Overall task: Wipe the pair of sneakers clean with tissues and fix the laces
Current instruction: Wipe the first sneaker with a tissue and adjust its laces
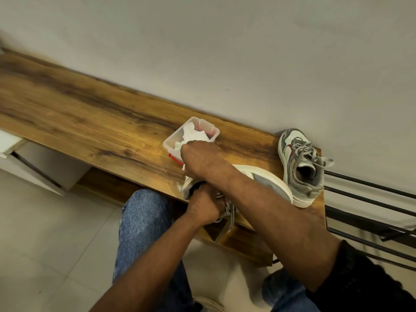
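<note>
A person's left hand grips a grey-and-white sneaker on the wooden table; right hand, fingers curled on a tissue, reaches the tissue-filled plastic box. Second sneaker rests beside, laces loose.

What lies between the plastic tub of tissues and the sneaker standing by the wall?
In the head view, only bare wooden bench top separates the tub from the far sneaker. Nearer the camera, the right hand and the held sneaker cross the gap.

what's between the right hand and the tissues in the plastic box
Nothing visible. The right hand reaches over the held sneaker and already sits at the rim of the plastic box, touching the tissues. The left hand grips that sneaker below.
</note>
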